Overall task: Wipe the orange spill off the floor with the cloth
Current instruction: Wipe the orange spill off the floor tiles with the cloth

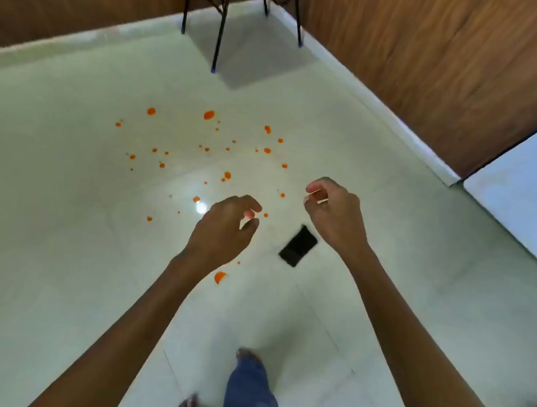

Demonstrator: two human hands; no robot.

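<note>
Head view, the only one we have: we're standing over the pale tiled floor (52, 244) with both bare arms stretched out in front, and the job looks unstarted. The orange spill (208, 115) is a scatter of drops and small blobs, all crisp-edged with no smear marks we can see. It runs from the far blobs near the chair legs (220, 28) down to a bigger blob (219, 277) close to our feet, partly hidden by the left forearm. No cloth is visible anywhere, so we judge that fetching it comes first. The left hand (223, 228) hovers above the middle of the spill, thumb and fingers curled loosely toward each other with a gap between, holding nothing. The right hand (335, 211) hangs to the right of the drops, fingers curled in. Something small and pale shows at the fingers, maybe a ring or a thin item, too small to tell, so we cannot say whether it is pinching anything. A black phone (298, 250) lies flat on the floor between the hands, just right of the nearest drops. We'd move it before wiping. All of the wiping is still left to do.
</note>
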